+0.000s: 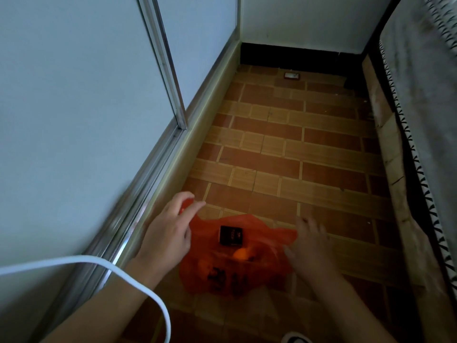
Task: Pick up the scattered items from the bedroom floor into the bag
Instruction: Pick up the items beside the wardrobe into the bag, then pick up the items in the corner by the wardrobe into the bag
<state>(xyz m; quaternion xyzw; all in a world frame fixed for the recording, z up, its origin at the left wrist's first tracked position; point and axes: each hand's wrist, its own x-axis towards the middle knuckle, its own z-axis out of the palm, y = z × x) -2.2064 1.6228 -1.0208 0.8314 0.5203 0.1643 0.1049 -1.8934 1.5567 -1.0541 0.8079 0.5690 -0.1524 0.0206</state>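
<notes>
The orange bag (237,266) lies slack on the tiled floor (321,149) between both hands, probably so its mouth can be spread. The left hand (170,233) pinches its far edge; the right hand (309,246) is blurred, fingers loosely spread, holding nothing. A dark box (230,235) rests in the bag. Far off, near the wall, a small flat item (292,75) waits.

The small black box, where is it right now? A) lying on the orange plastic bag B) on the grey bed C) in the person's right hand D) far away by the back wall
A: the small black box lies on the orange plastic bag on the tiled floor, between the left hand and the right hand.
</notes>
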